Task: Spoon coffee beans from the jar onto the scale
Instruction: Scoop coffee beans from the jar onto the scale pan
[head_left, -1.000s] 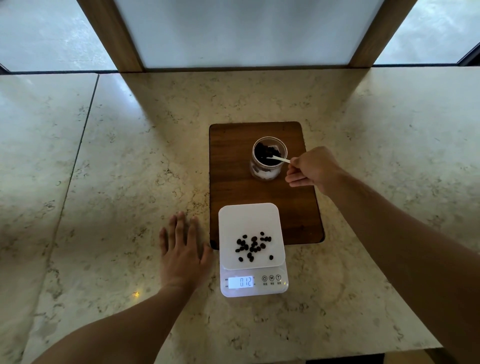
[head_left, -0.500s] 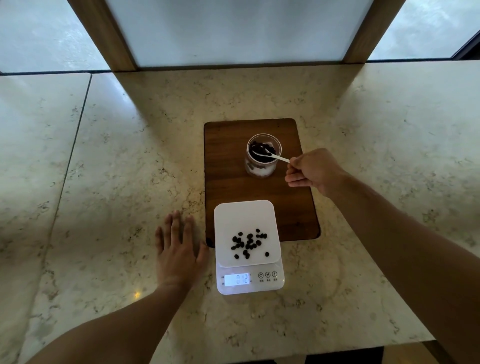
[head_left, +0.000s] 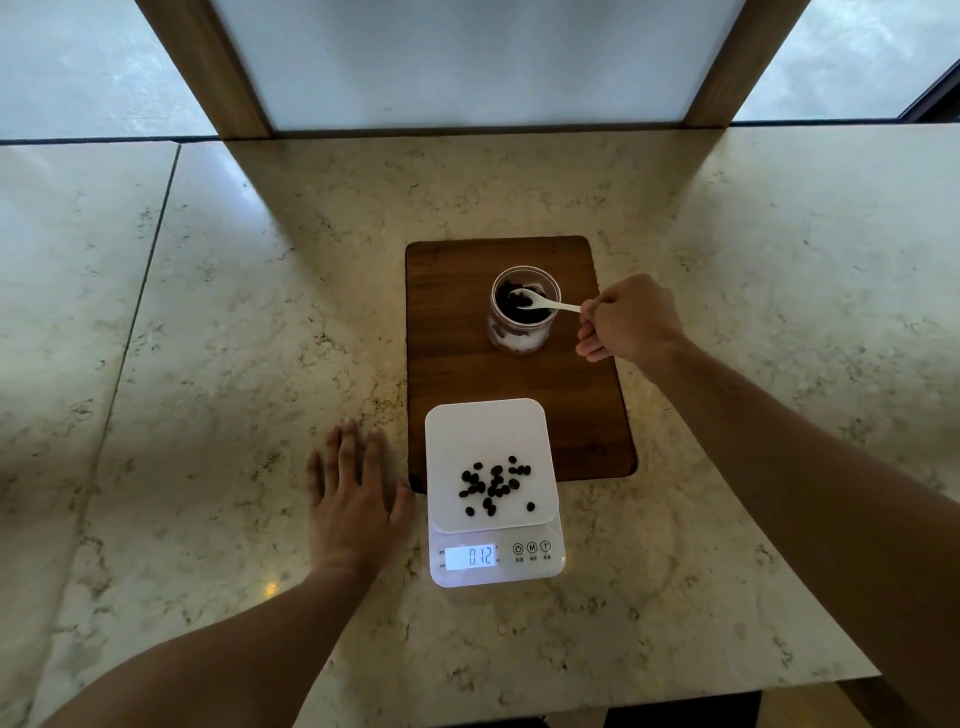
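A clear glass jar (head_left: 521, 338) of dark coffee beans stands upright on a brown wooden board (head_left: 457, 364). My right hand (head_left: 628, 322) pinches the handle of a small white spoon (head_left: 540, 301), whose bowl sits over the jar's mouth above the beans. In front of the board stands a white digital scale (head_left: 480, 431) with several coffee beans (head_left: 496, 486) scattered on its platform; its lit display reads 0.12. My left hand (head_left: 353, 499) lies flat on the counter just left of the scale, fingers spread, holding nothing.
The marble counter (head_left: 234, 338) stretches wide on both sides, with a seam at the left. Its front edge runs close below the scale. Wooden window posts (head_left: 208, 67) rise behind the counter's back edge.
The spoon's bowl has risen from down among the beans to the jar's mouth. My left hand and the scale reading stay the same; the view shifted slightly.
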